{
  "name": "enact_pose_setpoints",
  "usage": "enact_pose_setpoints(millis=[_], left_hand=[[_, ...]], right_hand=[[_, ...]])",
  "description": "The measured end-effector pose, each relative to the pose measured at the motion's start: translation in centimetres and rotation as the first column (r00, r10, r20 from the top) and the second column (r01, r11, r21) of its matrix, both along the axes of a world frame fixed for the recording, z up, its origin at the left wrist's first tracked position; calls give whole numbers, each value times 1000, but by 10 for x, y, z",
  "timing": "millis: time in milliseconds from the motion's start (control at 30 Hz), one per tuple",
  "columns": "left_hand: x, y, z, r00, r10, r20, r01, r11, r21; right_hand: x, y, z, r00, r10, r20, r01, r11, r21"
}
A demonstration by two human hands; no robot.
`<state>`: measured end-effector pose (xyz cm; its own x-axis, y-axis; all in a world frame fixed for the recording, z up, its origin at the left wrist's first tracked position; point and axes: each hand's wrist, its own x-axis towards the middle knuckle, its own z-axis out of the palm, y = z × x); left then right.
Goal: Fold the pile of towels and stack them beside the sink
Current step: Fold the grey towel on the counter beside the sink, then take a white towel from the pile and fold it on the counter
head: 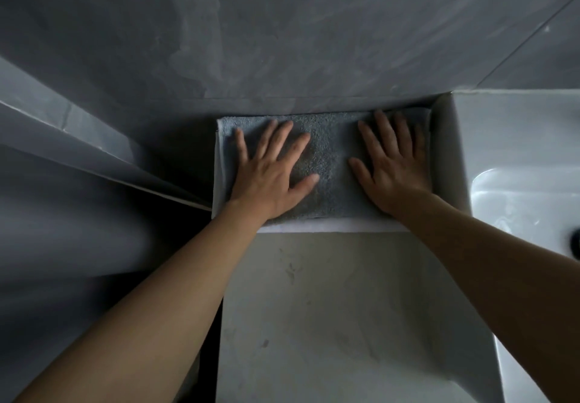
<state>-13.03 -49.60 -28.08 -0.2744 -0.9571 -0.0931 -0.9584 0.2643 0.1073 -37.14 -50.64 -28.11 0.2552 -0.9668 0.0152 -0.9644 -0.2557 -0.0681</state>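
A folded grey towel (326, 151) lies flat at the back of the counter, against the wall and just left of the sink. A paler towel (301, 225) shows under it as a thin strip along the front and left edges. My left hand (273, 170) presses flat on the grey towel's left half, fingers spread. My right hand (395, 164) presses flat on its right half, fingers straight. Neither hand grips anything.
The white sink (514, 201) takes up the right side, with its raised rim (445, 157) touching the towel's right edge. Pale counter (329, 308) stretches toward me. A grey tiled wall (282, 41) rises behind, and a grey ledge (78, 139) runs along the left.
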Motion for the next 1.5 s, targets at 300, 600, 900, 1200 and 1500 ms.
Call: enact_pose_setpoints(millis=[300,600,900,1200,1500], left_hand=[[36,10,-22,976,216,14,-216,976,-38],[12,40,15,975,224,-4,-224,972,-69],[-48,132,60,937,127,-324,-181,973,-141],[-140,189,94,917,-33,-397,-59,974,-217],[-287,229,110,905,-34,-424,-56,979,-196]], right_hand=[[-8,0,-16,999,-44,12,45,997,-68],[0,44,28,993,-108,40,104,991,88],[-21,149,95,969,-58,241,66,997,-25],[-99,217,121,943,-102,318,130,989,-68],[-234,268,126,895,-139,423,184,981,-68]])
